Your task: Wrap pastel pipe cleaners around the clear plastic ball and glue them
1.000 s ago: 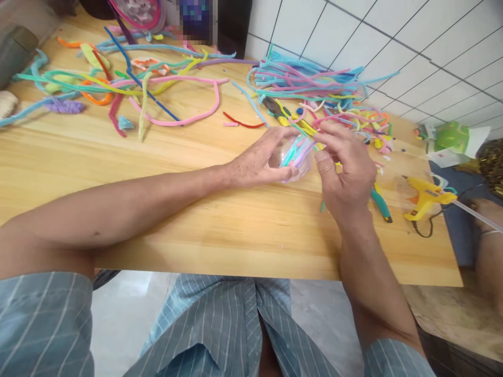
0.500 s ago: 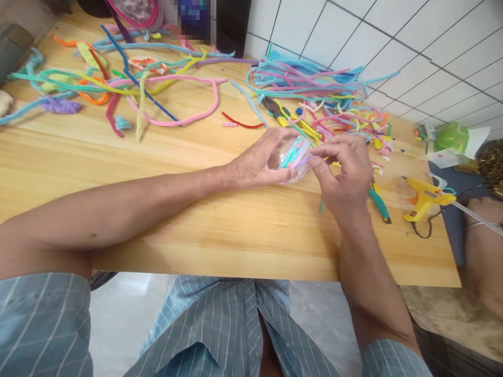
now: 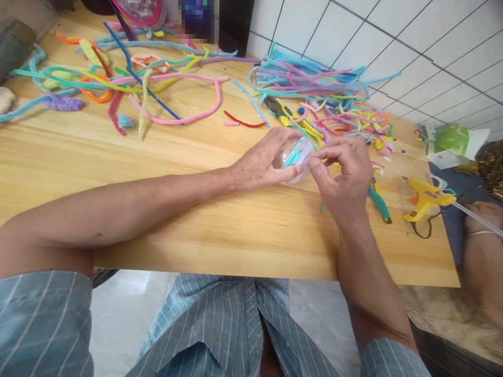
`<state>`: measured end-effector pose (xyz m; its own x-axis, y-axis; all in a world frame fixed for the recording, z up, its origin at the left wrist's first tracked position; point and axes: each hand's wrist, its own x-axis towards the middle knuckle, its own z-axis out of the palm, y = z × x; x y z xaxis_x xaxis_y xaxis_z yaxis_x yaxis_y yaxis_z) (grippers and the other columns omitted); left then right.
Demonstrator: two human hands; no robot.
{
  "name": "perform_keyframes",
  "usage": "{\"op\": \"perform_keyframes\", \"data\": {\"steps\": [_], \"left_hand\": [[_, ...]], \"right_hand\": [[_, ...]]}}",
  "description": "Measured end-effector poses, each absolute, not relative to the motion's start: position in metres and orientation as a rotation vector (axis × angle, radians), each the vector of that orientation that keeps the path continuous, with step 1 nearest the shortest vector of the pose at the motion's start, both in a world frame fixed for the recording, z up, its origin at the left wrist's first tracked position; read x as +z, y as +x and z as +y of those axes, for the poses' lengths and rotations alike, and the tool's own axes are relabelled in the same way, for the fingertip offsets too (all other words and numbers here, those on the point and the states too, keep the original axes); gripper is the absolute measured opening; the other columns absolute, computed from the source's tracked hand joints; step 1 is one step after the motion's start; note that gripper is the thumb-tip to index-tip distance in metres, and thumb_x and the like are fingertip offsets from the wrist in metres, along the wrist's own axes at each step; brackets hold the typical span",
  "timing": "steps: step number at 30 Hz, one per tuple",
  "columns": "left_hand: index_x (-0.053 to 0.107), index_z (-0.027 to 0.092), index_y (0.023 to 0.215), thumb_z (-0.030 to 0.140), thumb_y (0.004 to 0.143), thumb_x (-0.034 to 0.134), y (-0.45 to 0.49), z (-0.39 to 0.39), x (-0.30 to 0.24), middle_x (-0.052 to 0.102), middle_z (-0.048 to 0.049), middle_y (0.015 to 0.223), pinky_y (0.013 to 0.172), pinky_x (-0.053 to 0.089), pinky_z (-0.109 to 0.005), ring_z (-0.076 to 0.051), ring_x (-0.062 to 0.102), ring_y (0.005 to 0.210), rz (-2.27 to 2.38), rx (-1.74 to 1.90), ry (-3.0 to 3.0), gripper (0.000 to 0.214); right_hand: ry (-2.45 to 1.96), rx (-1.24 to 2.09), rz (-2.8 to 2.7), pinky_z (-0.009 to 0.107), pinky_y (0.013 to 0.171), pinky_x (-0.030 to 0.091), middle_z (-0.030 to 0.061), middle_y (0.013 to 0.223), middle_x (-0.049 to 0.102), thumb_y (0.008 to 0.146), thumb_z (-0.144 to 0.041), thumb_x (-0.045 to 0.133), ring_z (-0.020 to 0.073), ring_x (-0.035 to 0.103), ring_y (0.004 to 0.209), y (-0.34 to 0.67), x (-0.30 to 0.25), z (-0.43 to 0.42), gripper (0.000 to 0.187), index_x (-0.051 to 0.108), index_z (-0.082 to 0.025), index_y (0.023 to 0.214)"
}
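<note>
My left hand point(image 3: 265, 159) is wrapped round a clear, rounded plastic piece point(image 3: 288, 152), which it holds just above the table. Pastel pipe-cleaner strips point(image 3: 295, 155) in teal, pink and lilac lie along that piece; whether they sit inside or on its surface I cannot tell. At its right side, my right hand point(image 3: 346, 167) pinches with thumb and forefinger at the end of a lilac strip, mostly hidden by the fingertips. Behind both hands lie pliers point(image 3: 277, 109) with yellow and dark handles.
Bundled pipe cleaners point(image 3: 302, 78) lie by the tiled wall, with cut scraps point(image 3: 353, 123) before them. Loose pipe cleaners point(image 3: 129, 78) spread over the left. A teal-handled tool point(image 3: 380, 204) and a yellow glue gun point(image 3: 426, 198) rest at right, near another person's arm point(image 3: 483, 251).
The lilac strip, seen stretched toward my right fingertips before, now shows less. My left thumb has shifted slightly to the right along the clear piece. Both hands otherwise keep their places.
</note>
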<state>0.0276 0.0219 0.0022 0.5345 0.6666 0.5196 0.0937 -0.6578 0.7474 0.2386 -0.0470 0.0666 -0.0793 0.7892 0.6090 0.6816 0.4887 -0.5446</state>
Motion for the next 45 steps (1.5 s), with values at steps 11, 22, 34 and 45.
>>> {"op": "perform_keyframes", "data": {"steps": [11,22,34,45], "left_hand": [[0.054,0.029,0.156,0.076,0.099,0.065,0.0261,0.0256,-0.0019,0.064,-0.0137,0.157,0.123,0.053,-0.061,-0.037,0.061,0.145,0.596,1.099,2.111,0.075],[0.053,0.030,0.157,0.071,0.100,0.065,0.0266,0.0274,-0.0052,0.063,-0.0132,0.158,0.125,0.051,-0.062,-0.037,0.060,0.146,0.579,1.102,2.129,0.071],[0.053,0.026,0.155,0.075,0.102,0.061,0.0262,0.0269,-0.0021,0.064,-0.0157,0.154,0.121,0.053,-0.058,-0.037,0.060,0.143,0.517,1.123,2.154,0.072],[0.056,0.027,0.154,0.077,0.102,0.061,0.0230,0.0267,0.0001,0.066,-0.0156,0.154,0.122,0.053,-0.058,-0.037,0.061,0.142,0.502,1.107,2.184,0.073]], "right_hand": [[-1.214,0.065,-1.858,0.047,0.083,0.065,0.0048,0.100,0.073,0.095,-0.043,0.085,0.0253,0.068,0.093,0.2415,0.0653,-0.0470,0.015,0.077,-0.032,0.089],[-1.222,0.090,-1.848,0.048,0.090,0.064,0.0033,0.095,0.072,0.095,-0.038,0.083,0.0245,0.068,0.093,0.2410,0.0674,-0.0479,0.015,0.075,-0.031,0.085],[-1.160,0.112,-1.874,0.048,0.088,0.063,0.0054,0.104,0.072,0.097,-0.037,0.083,0.0271,0.070,0.102,0.2392,0.0671,-0.0439,0.010,0.077,-0.031,0.094],[-1.162,0.071,-1.912,0.046,0.083,0.064,0.0054,0.113,0.075,0.097,-0.038,0.085,0.0280,0.073,0.106,0.2414,0.0645,-0.0409,0.014,0.075,-0.031,0.103]]}}
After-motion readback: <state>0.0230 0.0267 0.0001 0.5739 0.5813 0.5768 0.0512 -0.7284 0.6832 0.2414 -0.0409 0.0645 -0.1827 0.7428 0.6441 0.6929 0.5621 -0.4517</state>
